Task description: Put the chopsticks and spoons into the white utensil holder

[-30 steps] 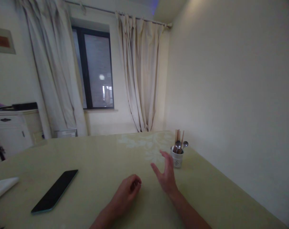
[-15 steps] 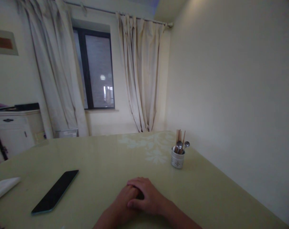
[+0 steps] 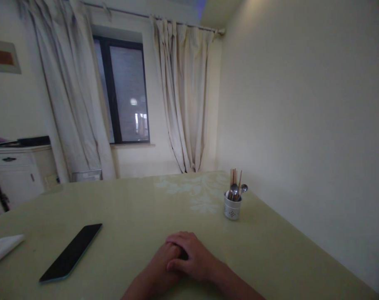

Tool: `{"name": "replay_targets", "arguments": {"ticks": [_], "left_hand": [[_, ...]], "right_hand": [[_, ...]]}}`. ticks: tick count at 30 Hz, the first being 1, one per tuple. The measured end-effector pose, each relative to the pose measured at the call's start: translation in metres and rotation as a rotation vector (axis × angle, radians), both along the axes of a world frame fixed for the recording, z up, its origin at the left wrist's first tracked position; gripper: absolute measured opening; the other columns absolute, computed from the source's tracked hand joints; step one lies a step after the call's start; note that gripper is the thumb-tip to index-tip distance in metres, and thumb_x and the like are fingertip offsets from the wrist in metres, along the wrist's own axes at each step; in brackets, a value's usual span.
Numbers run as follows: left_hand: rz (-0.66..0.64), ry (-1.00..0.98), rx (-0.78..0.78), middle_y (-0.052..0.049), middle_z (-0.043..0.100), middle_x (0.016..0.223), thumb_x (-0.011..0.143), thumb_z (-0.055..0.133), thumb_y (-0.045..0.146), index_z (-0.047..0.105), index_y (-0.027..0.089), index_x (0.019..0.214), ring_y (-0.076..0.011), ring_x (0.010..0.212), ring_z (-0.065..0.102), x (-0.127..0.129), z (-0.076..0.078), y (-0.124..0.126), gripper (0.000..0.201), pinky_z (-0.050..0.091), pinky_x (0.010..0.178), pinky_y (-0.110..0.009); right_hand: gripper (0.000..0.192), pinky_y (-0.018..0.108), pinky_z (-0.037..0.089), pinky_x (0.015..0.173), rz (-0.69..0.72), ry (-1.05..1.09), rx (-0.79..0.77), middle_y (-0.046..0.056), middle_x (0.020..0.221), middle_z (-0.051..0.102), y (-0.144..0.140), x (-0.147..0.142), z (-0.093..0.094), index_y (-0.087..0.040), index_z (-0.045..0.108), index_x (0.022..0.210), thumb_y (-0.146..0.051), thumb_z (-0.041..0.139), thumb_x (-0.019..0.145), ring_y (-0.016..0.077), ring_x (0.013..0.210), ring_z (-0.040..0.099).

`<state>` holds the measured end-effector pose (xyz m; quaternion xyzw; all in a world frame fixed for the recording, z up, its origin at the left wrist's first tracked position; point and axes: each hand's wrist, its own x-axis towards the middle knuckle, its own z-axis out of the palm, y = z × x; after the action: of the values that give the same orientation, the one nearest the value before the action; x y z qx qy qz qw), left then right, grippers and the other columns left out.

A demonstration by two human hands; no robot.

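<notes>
White utensil cup (image 3: 232, 208), round and slightly tapered, with small holes pierced in a flower-like cluster, stands upright near the right edge of the glossy, pale green bench (image 3: 120, 216), toward the far right corner. Wood-toned chopsticks (image 3: 231, 178) and shiny, round-bowled metal spoons (image 3: 234, 190) rise above its rim.

Nearer the front of the bench, a person's bare hands rest together, apart from the cup. The right hand (image 3: 194, 256) lies over the left hand (image 3: 161, 262), its grip narrow and wrapped around it, fingers curved over the knuckles and thumb folded across below. The left hand's fingers are largely covered, so how far its grip is spread cannot be told.

A flat black slab (image 3: 71, 253) with a thin teal rim, phone-like in shape, lies slantwise toward the bench's left side. Beyond it, at the left, is a smooth white object (image 3: 3, 248), cut off by the frame. Pale leafy shapes (image 3: 198, 187) pattern the surface near the far edge. Behind the bench, cream curtains (image 3: 188, 96) hang in soft folds beside a dark-framed window (image 3: 128, 91); a plain wall (image 3: 302, 104) runs along the right edge.
</notes>
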<state>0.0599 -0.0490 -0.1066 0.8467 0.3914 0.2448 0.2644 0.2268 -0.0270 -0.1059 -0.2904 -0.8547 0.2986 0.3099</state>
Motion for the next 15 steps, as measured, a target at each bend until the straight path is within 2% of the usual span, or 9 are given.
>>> {"name": "replay_targets", "arguments": {"ticks": [6, 8, 10, 13, 15], "left_hand": [[0.027, 0.048, 0.036, -0.011, 0.076, 0.124, 0.080, 0.059, 0.014, 0.073, 0.020, 0.119, -0.0266, 0.114, 0.069, 0.003, 0.000, 0.001, 0.042, 0.052, 0.104, -0.037], [0.023, 0.051, 0.080, -0.011, 0.074, 0.130, 0.084, 0.058, 0.014, 0.072, 0.022, 0.123, -0.0262, 0.119, 0.067, 0.002, 0.002, 0.000, 0.043, 0.050, 0.109, -0.039], [0.008, 0.054, 0.107, -0.009, 0.071, 0.138, 0.089, 0.059, 0.019, 0.071, 0.026, 0.129, -0.0264, 0.127, 0.064, 0.000, 0.002, -0.001, 0.042, 0.046, 0.115, -0.042], [0.027, 0.074, 0.109, -0.009, 0.064, 0.148, 0.095, 0.061, 0.032, 0.067, 0.028, 0.136, -0.0282, 0.136, 0.059, -0.004, -0.003, 0.000, 0.042, 0.043, 0.119, -0.047], [0.049, 0.079, 0.113, -0.010, 0.063, 0.149, 0.097, 0.059, 0.038, 0.066, 0.028, 0.138, -0.0283, 0.138, 0.058, -0.007, -0.008, 0.001, 0.043, 0.044, 0.119, -0.049]], "right_hand": [[0.060, 0.044, 0.036, 0.117, -0.022, -0.030, 0.022, 0.009, 0.144, 0.065, -0.003, 0.001, 0.001, -0.030, 0.065, 0.140, -0.063, 0.072, 0.089, 0.0302, 0.132, 0.056], [0.055, 0.047, 0.034, 0.118, -0.104, 0.027, 0.060, 0.010, 0.148, 0.061, 0.002, 0.004, 0.002, -0.030, 0.064, 0.140, -0.064, 0.061, 0.096, 0.0306, 0.136, 0.053], [0.054, 0.050, 0.034, 0.118, -0.302, 0.174, 0.131, 0.012, 0.146, 0.060, 0.013, 0.012, 0.004, -0.028, 0.061, 0.140, -0.063, 0.054, 0.100, 0.0313, 0.136, 0.051], [0.054, 0.052, 0.039, 0.111, -0.776, 0.488, 0.278, 0.015, 0.129, 0.063, 0.038, 0.038, 0.011, -0.021, 0.058, 0.133, -0.062, 0.057, 0.098, 0.0318, 0.122, 0.055], [0.062, 0.050, 0.045, 0.103, -1.068, 0.631, 0.383, 0.015, 0.121, 0.061, 0.055, 0.065, 0.015, -0.017, 0.056, 0.132, -0.065, 0.060, 0.093, 0.0323, 0.112, 0.056]]}}
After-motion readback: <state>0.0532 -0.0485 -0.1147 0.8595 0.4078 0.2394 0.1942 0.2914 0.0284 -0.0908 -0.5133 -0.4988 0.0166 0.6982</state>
